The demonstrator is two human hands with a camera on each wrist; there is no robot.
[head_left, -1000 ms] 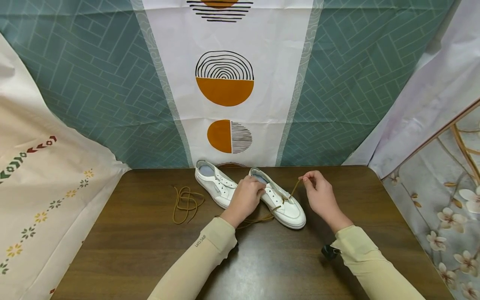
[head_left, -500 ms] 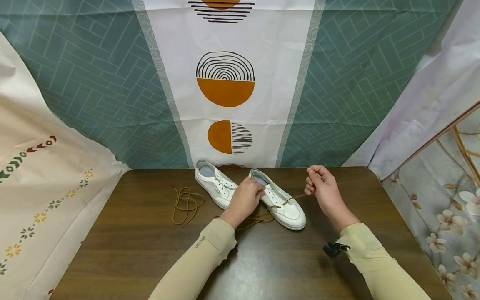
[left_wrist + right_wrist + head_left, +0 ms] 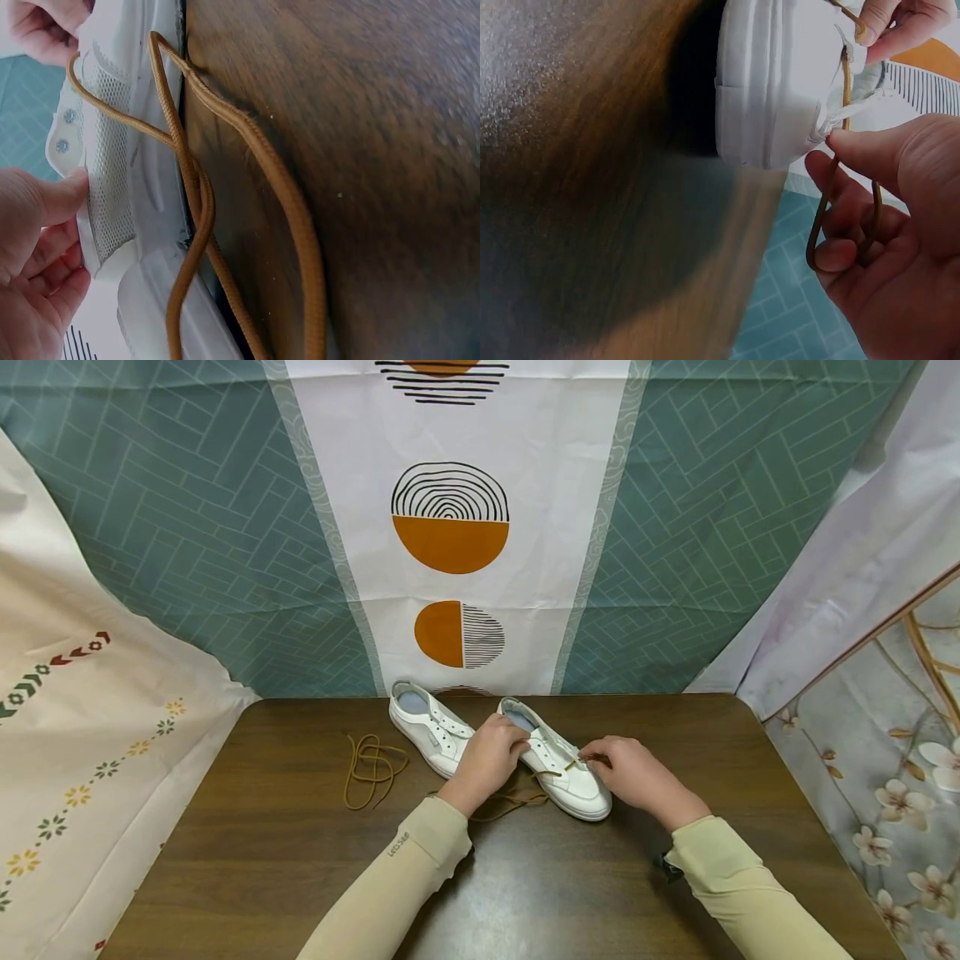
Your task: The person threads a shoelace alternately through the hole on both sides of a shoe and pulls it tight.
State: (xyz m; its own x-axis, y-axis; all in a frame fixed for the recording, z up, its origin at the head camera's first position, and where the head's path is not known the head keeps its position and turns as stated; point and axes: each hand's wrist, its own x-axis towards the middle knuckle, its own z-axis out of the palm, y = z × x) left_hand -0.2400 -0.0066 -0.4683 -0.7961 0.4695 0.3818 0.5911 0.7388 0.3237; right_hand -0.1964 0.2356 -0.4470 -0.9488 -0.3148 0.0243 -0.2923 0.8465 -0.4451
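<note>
Left hand (image 3: 489, 756), nine o'clock of the shoe (image 3: 553, 755), grips its side, apparently to steady it; right hand (image 3: 636, 775), three o'clock, grasps the looped lace (image 3: 846, 86), likely controlling slack.

Left hand (image 3: 491, 752) at left side of laced shoe (image 3: 579, 791), near its opening; thumb and bent fingers pinch shoe's edge, back of hand facing up. Left wrist (image 3: 457, 797) just left of shoe, bare at cuff. Left forearm (image 3: 393, 872), sleeved, slants toward shoe from near left. Right hand (image 3: 636, 770) just right of shoe, closer to toe; thumb tip at shoe's edge, fingers curled with lace (image 3: 814, 232) looped round them. Right forearm (image 3: 742, 877), sleeved, angles inward from shoe's near right.
</note>
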